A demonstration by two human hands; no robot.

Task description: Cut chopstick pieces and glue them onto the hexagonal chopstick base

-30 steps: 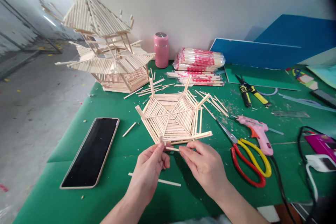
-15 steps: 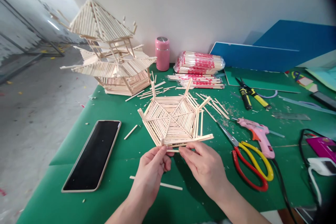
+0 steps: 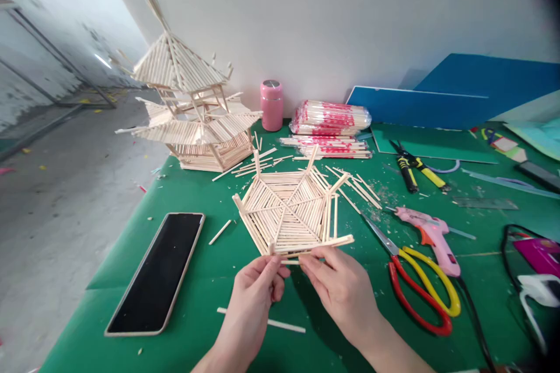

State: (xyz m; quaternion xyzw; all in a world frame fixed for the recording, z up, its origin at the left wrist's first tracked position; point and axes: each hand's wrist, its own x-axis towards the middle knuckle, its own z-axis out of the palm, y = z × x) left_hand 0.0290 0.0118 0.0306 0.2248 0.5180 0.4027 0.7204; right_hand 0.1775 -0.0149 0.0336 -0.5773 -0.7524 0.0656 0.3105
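Observation:
A hexagonal panel of wooden sticks (image 3: pixel 286 210) lies on the green table, with short stick posts standing at its corners. At its near edge my left hand (image 3: pixel 258 285) pinches the left end of a thin stick (image 3: pixel 290 262). The fingers of my right hand (image 3: pixel 339 277) are closed on the same stick's right end. That stick lies along the near edge; whether it touches the panel cannot be made out. Another stick (image 3: pixel 286 326) rests on the table, passing beneath my left hand.
A stick pagoda (image 3: pixel 196 122) stands at the back left, a black phone (image 3: pixel 155 274) at the left. Scissors (image 3: pixel 422 285), a pink glue gun (image 3: pixel 431 236) and pliers (image 3: pixel 417 169) lie right. Behind are a pink flask (image 3: pixel 272 106) and wrapped sticks (image 3: pixel 330 119).
The whole view has shifted, so everything sits slightly lower in the picture. Both hands keep nearly the same hold on the thin stick at the panel's near edge.

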